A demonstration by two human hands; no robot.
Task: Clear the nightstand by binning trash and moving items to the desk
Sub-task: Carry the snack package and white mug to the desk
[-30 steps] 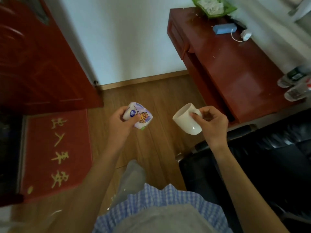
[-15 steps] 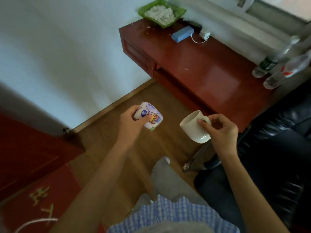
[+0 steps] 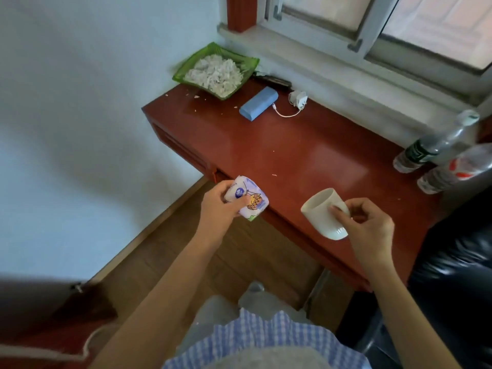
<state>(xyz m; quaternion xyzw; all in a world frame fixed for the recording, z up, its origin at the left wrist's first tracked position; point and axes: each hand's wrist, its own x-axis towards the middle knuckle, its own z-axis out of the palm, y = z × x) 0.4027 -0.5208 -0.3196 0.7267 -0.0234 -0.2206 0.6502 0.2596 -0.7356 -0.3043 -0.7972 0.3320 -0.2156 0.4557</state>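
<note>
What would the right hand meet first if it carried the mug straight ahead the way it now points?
Probably only bare top of the red desk: the right hand with the white mug points up-left, toward the blue case far beyond. Height above the desk is unclear.

Red-brown desk point(image 3: 306, 155), green dish point(image 3: 183, 73), blue case point(image 3: 258, 103), white charger point(image 3: 298, 99), two bottles point(image 3: 423, 153)
</note>
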